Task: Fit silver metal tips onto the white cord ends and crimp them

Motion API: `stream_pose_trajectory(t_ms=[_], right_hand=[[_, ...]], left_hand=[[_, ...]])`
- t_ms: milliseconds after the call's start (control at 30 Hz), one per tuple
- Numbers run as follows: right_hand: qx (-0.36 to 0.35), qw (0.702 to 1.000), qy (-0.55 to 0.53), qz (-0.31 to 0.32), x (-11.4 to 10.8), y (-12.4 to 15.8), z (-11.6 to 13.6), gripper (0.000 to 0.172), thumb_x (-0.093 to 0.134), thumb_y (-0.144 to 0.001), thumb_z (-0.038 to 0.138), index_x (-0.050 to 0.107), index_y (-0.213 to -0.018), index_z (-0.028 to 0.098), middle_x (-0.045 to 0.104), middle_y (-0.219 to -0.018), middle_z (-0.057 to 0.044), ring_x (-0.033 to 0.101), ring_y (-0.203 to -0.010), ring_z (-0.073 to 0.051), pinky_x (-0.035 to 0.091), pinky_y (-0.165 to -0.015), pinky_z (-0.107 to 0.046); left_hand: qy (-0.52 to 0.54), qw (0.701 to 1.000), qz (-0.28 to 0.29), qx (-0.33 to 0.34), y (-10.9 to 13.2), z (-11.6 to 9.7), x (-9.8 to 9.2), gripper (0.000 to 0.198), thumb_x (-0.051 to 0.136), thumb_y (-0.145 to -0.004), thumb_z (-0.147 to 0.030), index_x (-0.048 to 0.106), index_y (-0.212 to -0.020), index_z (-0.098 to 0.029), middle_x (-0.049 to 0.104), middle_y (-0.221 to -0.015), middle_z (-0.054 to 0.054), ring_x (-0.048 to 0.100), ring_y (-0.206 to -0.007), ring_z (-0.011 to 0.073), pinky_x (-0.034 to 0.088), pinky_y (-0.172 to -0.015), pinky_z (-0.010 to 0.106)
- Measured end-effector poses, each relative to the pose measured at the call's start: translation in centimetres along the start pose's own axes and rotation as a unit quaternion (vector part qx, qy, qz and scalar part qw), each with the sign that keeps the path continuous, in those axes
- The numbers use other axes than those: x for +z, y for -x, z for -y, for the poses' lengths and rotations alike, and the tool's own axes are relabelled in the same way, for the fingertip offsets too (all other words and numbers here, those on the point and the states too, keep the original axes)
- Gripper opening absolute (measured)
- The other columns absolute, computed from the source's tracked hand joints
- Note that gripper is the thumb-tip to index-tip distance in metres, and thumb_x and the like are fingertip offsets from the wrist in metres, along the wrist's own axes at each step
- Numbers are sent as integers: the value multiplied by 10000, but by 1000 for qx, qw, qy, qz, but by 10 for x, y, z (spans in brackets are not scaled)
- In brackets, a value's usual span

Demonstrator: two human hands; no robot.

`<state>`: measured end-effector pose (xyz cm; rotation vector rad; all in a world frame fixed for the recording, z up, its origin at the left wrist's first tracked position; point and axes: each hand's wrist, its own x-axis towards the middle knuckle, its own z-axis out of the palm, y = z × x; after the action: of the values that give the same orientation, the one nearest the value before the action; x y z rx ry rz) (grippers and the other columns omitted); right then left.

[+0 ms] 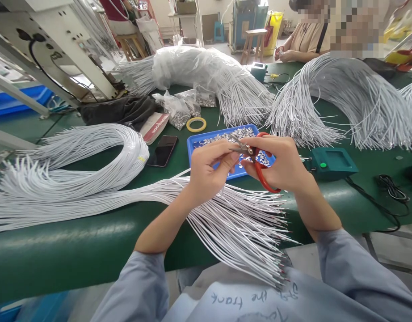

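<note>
My right hand (282, 163) is closed round red-handled scissors (260, 172), whose blades point left. My left hand (209, 167) pinches something small at the blade tips; I cannot make out what it is. Both hands hover over the near edge of a blue tray (195, 144) filled with small metal terminals. A fan of white wires (239, 223) lies under my wrists and hangs over the green table's front edge (75, 250).
A large coil of white wires (92, 156) lies left, with a black phone (163, 150) and a tape ring (196, 124) beside it. A green box (331, 162) sits right. More wire bundles (343, 103) and bags of terminals (179, 109) lie behind. Another person (306, 38) sits opposite.
</note>
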<state>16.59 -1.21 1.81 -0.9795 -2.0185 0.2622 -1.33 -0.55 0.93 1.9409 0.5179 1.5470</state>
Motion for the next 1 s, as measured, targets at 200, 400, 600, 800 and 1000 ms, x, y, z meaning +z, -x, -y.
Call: stream_pose_trajectory(t_ms=[200, 400, 600, 800, 1000], right_hand=[[-10, 1000, -12, 5, 1, -1, 0, 343, 687, -697, 221, 748, -1033, 216, 754, -843, -15, 630, -696, -153, 471, -643, -285], [-7, 999, -42, 11, 0, -1, 1, 300, 692, -717, 223, 754, -1009, 198, 756, -825, -9, 620, -663, -131, 494, -672, -278], [-12, 998, -54, 15, -1, -2, 2, 310, 693, -724, 217, 753, -1027, 193, 748, -830, -12, 617, -681, -129, 492, -667, -272], [-14, 998, -67, 10, 0, -1, 0, 314, 709, -726, 201, 751, -1036, 175, 743, -832, -14, 619, -689, -123, 489, -668, -264], [-16, 997, -71, -10, 0, -1, 0, 287, 713, -728, 186, 737, -1014, 190, 747, -848, -2, 611, -673, -114, 496, -675, -271]], left_hand=[[-26, 1000, -6, 6, 0, 0, 0, 159, 616, -923, -216, 732, -818, -192, 617, -650, 14, 539, -534, 86, 433, -459, 183], [-37, 999, -2, -2, 2, 1, -1, 174, 601, -937, -248, 715, -822, -189, 608, -629, 10, 537, -543, 98, 449, -515, 222], [-25, 1000, 1, 1, 3, 2, 0, 151, 602, -936, -236, 718, -845, -202, 606, -633, 3, 531, -537, 95, 452, -533, 232], [-10, 1000, -12, -11, 3, 1, 0, 176, 606, -939, -262, 732, -840, -190, 619, -634, 8, 542, -519, 88, 459, -513, 216], [11, 1000, -11, -2, 2, 2, -1, 156, 596, -940, -207, 729, -864, -179, 603, -628, -4, 541, -504, 65, 455, -496, 178]])
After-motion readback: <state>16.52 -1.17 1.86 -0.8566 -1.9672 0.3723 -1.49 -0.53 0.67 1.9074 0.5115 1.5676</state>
